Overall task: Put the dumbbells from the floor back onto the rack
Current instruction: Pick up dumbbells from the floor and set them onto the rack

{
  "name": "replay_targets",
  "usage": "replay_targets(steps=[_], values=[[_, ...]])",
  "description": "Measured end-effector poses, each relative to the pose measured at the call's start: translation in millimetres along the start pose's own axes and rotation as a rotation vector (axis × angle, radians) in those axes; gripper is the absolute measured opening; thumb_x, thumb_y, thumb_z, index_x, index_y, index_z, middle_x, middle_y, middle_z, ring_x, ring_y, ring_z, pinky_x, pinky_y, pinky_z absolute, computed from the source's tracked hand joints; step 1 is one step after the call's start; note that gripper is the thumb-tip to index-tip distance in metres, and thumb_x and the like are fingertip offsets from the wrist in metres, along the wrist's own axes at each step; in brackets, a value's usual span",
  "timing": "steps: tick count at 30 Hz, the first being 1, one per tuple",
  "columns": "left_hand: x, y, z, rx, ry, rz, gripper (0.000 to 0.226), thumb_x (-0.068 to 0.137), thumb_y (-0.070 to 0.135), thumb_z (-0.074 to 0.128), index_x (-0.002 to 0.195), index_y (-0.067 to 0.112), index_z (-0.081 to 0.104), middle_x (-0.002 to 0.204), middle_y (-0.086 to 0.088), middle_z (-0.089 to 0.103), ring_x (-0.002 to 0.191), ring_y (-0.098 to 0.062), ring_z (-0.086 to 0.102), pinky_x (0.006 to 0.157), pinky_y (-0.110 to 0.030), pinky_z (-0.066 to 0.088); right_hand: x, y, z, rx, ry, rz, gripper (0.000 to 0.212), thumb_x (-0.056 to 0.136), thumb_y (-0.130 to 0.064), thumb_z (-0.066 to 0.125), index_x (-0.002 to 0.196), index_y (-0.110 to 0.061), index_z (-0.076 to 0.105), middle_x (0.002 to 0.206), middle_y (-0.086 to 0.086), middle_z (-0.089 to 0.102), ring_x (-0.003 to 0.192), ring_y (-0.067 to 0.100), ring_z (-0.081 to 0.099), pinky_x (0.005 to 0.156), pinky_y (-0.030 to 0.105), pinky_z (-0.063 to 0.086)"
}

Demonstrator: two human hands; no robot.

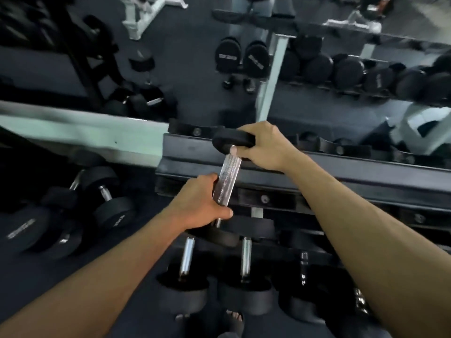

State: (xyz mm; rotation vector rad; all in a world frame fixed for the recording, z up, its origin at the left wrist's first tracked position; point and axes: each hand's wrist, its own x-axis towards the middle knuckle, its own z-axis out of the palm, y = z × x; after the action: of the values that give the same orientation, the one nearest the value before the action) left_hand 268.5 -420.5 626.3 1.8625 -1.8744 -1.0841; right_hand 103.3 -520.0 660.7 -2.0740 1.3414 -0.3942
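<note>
The person leans over a dark, tiered metal dumbbell rack [317, 167] and holds a dumbbell with black round rubber heads and a knurled chrome handle [225, 178] in both hands. It sits tilted over the top tier, its far head at the upper rail and its near head hanging lower, in front of the tier below; whether it touches the rack cannot be told. The left hand [200, 206] is wrapped around the lower part of the chrome handle, just above the near head. The right hand [264, 145] grips the far rubber head from the side, thumb lying at the top of the handle.

Below the hands, on the lower tier, three more black dumbbells with chrome handles [245, 276] lie side by side, handles pointing away from the person. To the left, on the dark rubber floor [190, 69], a cluster of black dumbbells [80, 215] lies loose, some touching one another. Further back another pair of dumbbells [240, 57] stands on the floor beside a white upright post [271, 76]. Beyond that post a second rack [366, 71] carries a row of black dumbbells. The toes of a foot in a dark sandal [234, 320] show at the bottom edge.
</note>
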Motion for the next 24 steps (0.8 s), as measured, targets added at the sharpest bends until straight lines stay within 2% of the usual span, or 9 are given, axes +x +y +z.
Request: replay_targets(steps=[4, 9, 14, 20, 24], values=[[19, -26, -17, -0.019, 0.034, -0.045, 0.045, 0.06, 0.033, 0.084, 0.094, 0.022, 0.058, 0.083, 0.01, 0.064, 0.075, -0.006, 0.062, 0.066, -0.024, 0.05, 42, -8, 18, 0.005, -0.039, -0.03, 0.015, 0.084, -0.02, 0.071, 0.096, -0.012, 0.069, 0.084, 0.01, 0.069, 0.075, 0.024, 0.063, 0.068, 0.034, 0.052], [46, -45, -32, -0.024, 0.073, -0.069, 0.053, 0.062, 0.033, 0.084, 0.105, 0.02, 0.057, 0.09, 0.009, 0.064, 0.078, -0.008, 0.063, 0.07, -0.029, 0.055, 86, -12, 28, 0.037, -0.067, -0.041, 0.012, 0.084, -0.017, 0.072, 0.095, -0.015, 0.07, 0.074, -0.001, 0.061, 0.065, 0.01, 0.054, 0.062, 0.02, 0.043], [73, -57, -46, 0.043, 0.099, -0.068, 0.061, 0.063, 0.031, 0.084, 0.114, 0.014, 0.056, 0.098, 0.001, 0.067, 0.083, -0.016, 0.064, 0.077, -0.035, 0.056, 115, -6, 36, 0.041, -0.048, -0.029, 0.012, 0.086, -0.019, 0.07, 0.096, -0.014, 0.069, 0.08, 0.007, 0.066, 0.071, 0.017, 0.059, 0.068, 0.031, 0.051], [96, -73, -43, 0.107, 0.097, -0.088, 0.066, 0.065, 0.03, 0.081, 0.123, 0.016, 0.052, 0.112, -0.003, 0.066, 0.088, -0.019, 0.065, 0.078, -0.037, 0.056, 137, 11, 52, 0.05, -0.052, -0.003, 0.011, 0.086, -0.02, 0.071, 0.095, -0.014, 0.069, 0.078, 0.006, 0.066, 0.068, 0.014, 0.058, 0.064, 0.027, 0.048], [104, -87, -41, 0.145, 0.081, -0.105, 0.063, 0.067, 0.031, 0.08, 0.121, 0.018, 0.051, 0.108, -0.001, 0.067, 0.085, -0.02, 0.065, 0.075, -0.039, 0.056, 144, 17, 64, 0.043, -0.059, -0.004, 0.009, 0.086, -0.018, 0.07, 0.086, -0.01, 0.066, 0.076, 0.012, 0.063, 0.063, 0.014, 0.052, 0.061, 0.028, 0.044]])
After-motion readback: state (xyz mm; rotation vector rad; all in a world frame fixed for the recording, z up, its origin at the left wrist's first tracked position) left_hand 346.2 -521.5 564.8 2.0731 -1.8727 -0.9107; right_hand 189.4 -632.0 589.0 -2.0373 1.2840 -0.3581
